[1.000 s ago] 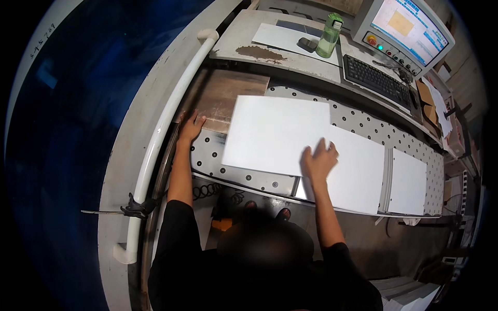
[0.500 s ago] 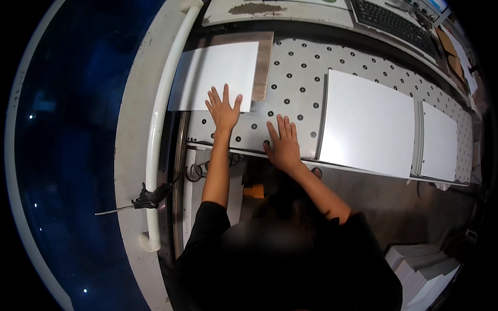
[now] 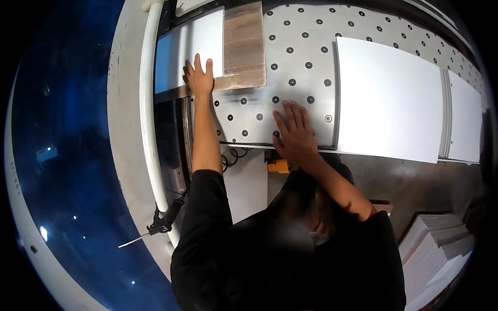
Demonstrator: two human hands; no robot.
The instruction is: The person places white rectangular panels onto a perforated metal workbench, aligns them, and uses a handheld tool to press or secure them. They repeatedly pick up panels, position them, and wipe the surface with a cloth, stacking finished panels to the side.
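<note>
My left hand (image 3: 200, 81) lies with fingers stretched out on the near right part of a white sheet (image 3: 205, 39). That sheet rests on a brown, worn flat board (image 3: 245, 46), and its left part is in bluish shade close to the white rail. My right hand (image 3: 296, 132), palm down with fingers extended, rests at the near edge of a grey metal table (image 3: 290, 116) dotted with black round fittings. It holds nothing. To its right lies a large white sheet or stack of sheets (image 3: 389, 98), and beyond that a smaller white stack (image 3: 464, 116).
A white tubular rail (image 3: 149, 103) runs along the left, beside a dark blue surface (image 3: 62, 155). A black air gun (image 3: 168, 217) with a thin metal nozzle hangs on it. Under the table edge are a coiled black hose (image 3: 233, 157) and an orange object (image 3: 278, 166). Stacked boards (image 3: 433, 243) stand lower right.
The white sheet has slid left with my left hand, and more of the brown board shows on its right. My right hand stays by the table edge. The view has shifted.
</note>
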